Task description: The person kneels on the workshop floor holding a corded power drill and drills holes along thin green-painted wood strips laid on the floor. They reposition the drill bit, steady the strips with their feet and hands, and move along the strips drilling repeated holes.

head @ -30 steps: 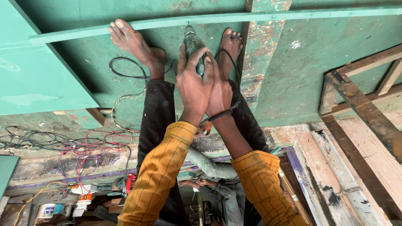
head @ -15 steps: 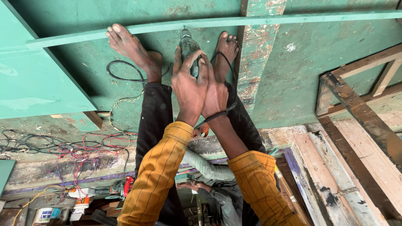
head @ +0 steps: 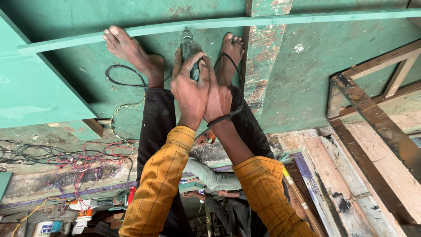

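Green boards underfoot; both hands (head: 201,94) clasp the drill (head: 189,52), arms outstretched.

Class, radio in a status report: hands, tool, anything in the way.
Left hand and right hand both clamped on green drill. Tip against green batten. Black cord loops beside bare feet.

drill (head: 189,49) between feet, against strip (head: 272,19)

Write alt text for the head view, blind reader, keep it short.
Both hands, left hand and right hand, grip a green power drill pressed against a thin green wooden strip on a green painted panel. Bare feet stand either side, a black cord trailing left.
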